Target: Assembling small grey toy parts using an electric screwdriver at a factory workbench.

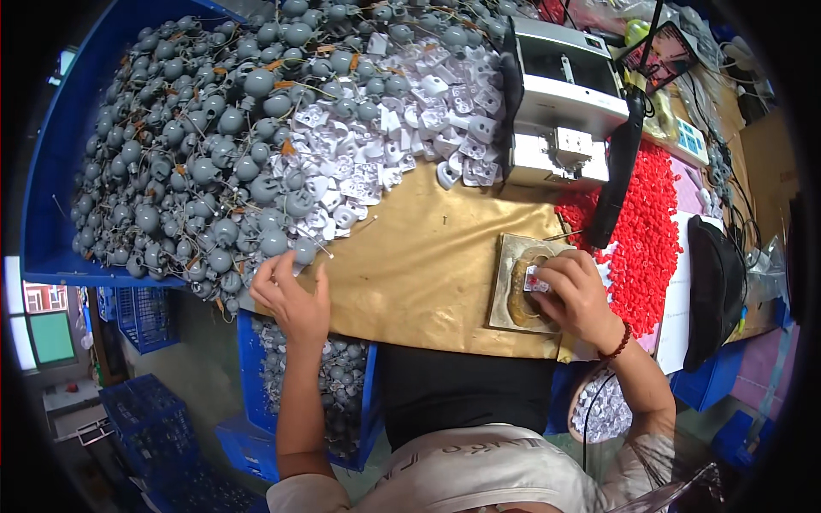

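Surface (410,282): gold, with grey balls (258,83) heaped at left.
Left hand (291,299): fingers parted, beside these balls.
Right hand (581,297): I see it pinching a white part (534,282) over a square block (502,299).

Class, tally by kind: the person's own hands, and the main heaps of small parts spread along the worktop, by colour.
Hands, left hand and right hand: 2
Grey heap: 1
White heap: 1
Red heap: 1
Total: 5
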